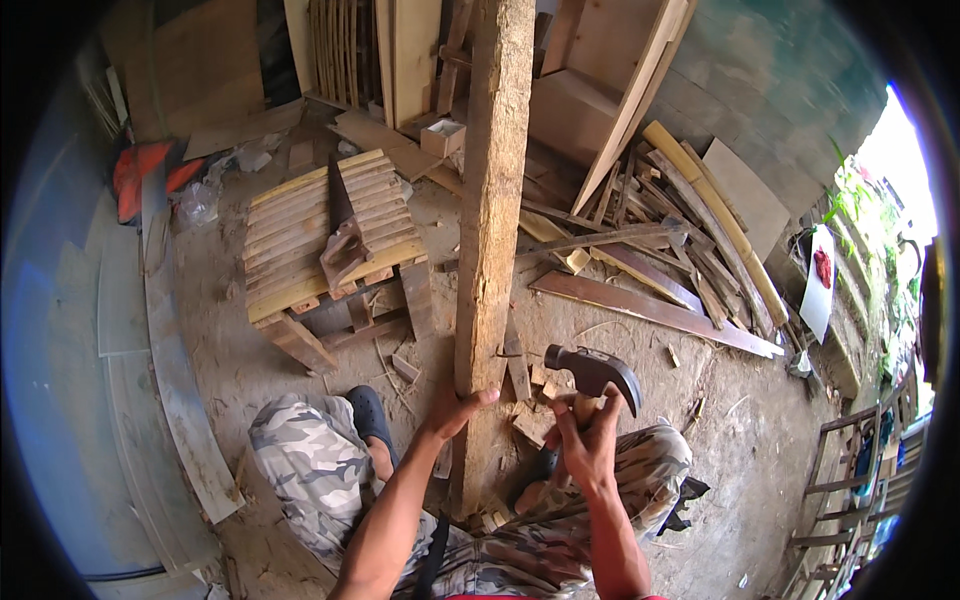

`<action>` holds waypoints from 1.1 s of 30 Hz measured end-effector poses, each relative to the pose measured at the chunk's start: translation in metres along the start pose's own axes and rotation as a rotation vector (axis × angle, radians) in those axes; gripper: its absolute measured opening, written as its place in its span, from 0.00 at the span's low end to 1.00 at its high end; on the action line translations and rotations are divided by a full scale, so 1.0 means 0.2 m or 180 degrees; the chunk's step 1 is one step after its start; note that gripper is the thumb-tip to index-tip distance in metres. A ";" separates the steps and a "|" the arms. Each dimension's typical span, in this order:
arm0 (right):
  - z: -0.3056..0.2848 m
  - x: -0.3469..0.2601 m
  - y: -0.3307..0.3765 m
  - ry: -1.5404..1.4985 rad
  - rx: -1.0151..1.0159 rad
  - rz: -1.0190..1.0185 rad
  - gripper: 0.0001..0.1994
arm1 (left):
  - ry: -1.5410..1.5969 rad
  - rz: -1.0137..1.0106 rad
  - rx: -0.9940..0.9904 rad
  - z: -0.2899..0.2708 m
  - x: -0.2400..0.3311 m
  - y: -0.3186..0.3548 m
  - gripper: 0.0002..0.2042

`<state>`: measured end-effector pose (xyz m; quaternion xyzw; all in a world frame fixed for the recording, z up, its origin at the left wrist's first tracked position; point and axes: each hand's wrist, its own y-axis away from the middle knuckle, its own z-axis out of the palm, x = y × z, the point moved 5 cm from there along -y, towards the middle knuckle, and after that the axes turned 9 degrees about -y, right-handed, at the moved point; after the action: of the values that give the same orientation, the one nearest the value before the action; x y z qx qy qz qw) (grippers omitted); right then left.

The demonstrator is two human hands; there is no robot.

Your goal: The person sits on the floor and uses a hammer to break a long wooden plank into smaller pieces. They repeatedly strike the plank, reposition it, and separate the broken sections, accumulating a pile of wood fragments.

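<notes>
Timber beam (490,230), one: squared, yellow-brown, rough and splintered; long axis running out from between the camouflage-trousered legs (308,445). Left grip (457,410), nearer it, holding on, thumb across its face, fingers hidden. Hammer (598,374), one: dark claw head just right of the beam, striking face toward it; right grip (589,440) closed round the handle.

My bare left forearm (388,525) slants up and rightward to my left hand (458,412), which grips with its thumb pointing right, fingers mostly hidden. My right forearm (615,540) rises, leaning slightly left; my right hand (588,440) is curled tight, thumb upward.
</notes>
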<state>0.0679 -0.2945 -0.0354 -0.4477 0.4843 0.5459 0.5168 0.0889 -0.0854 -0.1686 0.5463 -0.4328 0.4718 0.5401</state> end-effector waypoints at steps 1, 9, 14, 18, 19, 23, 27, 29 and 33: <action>-0.01 -0.02 0.00 0.0150 0.0069 -0.0114 0.22 | 0.0214 -0.0062 -0.0110 0.01 0.01 0.01 0.25; 0.06 -0.10 0.04 0.0264 -0.0033 -0.1173 0.12 | 0.0564 0.0012 -0.0085 0.02 -0.03 0.01 0.23; 0.14 0.01 0.01 0.1707 -0.0710 -0.0197 0.12 | 0.0178 0.0331 0.0130 0.03 -0.10 0.01 0.23; 0.06 -0.01 0.11 0.1305 -0.0297 -0.0686 0.08 | -0.0054 0.0207 -0.0059 0.02 -0.10 0.00 0.23; 0.01 -0.01 0.11 0.1131 -0.0368 -0.0857 0.08 | 0.0160 0.0300 -0.0071 0.03 -0.07 0.00 0.23; 0.05 -0.26 0.08 -0.0322 0.0362 -0.1194 0.14 | 0.0165 0.0313 0.0052 0.00 -0.08 0.02 0.20; 0.07 -0.17 0.02 0.1935 -0.0696 -0.0296 0.17 | 0.0277 0.0367 0.0094 0.02 -0.05 0.02 0.19; 0.01 -0.14 0.01 0.1427 -0.0251 -0.0079 0.17 | 0.0445 0.0100 0.0153 -0.03 -0.02 0.02 0.19; -0.02 -0.24 0.04 -0.0277 0.0214 -0.0448 0.13 | 0.0401 0.0195 0.0212 -0.13 -0.11 0.02 0.20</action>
<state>0.0635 -0.3058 0.0129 -0.4388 0.4468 0.5105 0.5892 0.0791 -0.0608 -0.1904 0.5197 -0.3985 0.5356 0.5331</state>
